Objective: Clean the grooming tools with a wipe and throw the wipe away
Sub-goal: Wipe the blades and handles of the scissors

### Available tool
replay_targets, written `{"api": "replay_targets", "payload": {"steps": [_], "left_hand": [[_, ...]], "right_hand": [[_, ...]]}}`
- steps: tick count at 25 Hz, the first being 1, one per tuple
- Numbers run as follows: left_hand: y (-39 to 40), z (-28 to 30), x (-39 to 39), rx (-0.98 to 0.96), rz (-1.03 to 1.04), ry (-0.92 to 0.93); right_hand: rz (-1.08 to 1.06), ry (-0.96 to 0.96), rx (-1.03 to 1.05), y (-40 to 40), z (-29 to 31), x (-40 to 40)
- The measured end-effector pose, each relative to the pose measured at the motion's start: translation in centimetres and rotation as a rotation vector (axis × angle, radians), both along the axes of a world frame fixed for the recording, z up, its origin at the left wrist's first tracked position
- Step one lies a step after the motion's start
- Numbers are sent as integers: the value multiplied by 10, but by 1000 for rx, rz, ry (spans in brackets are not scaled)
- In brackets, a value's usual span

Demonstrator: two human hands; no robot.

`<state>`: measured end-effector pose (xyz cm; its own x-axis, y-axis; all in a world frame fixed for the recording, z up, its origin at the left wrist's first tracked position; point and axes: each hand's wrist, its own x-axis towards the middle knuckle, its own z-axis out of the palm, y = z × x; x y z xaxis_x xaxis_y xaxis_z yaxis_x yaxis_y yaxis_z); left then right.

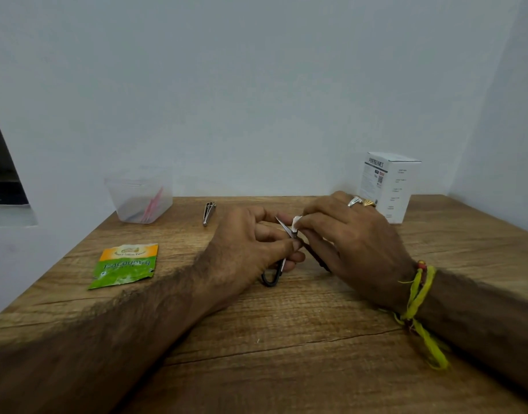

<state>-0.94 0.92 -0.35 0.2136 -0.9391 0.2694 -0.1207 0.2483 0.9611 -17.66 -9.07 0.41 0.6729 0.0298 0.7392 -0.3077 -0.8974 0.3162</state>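
We wipe the small scissors at the middle of the table.

Our left hand (251, 246) pinches the scissors (282, 258) near the pivot, fingers clamped on them, black loops pointing to 6 o'clock. Our right hand (346, 243) presses a white wipe (297, 222) on the blades, fingers closed around it. At 11 o'clock from the hands lies a nail clipper (209, 213) on the wooden table (286, 339), at 9 o'clock a green sachet (125, 265), and a clear container (140, 198) stands well apart at 10 o'clock.
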Motion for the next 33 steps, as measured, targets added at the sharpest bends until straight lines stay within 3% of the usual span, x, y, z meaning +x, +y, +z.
{"api": "replay_targets", "payload": {"steps": [25, 30, 33], "left_hand": [[-1, -2, 3, -2, -16, -19], [-3, -2, 3, 13, -2, -27], [-3, -2, 3, 19, 2, 3]], "right_hand": [[-13, -105, 47, -8, -2, 1], [-5, -325, 169, -14, 2, -5], [47, -266, 143, -13, 1, -5]]}}
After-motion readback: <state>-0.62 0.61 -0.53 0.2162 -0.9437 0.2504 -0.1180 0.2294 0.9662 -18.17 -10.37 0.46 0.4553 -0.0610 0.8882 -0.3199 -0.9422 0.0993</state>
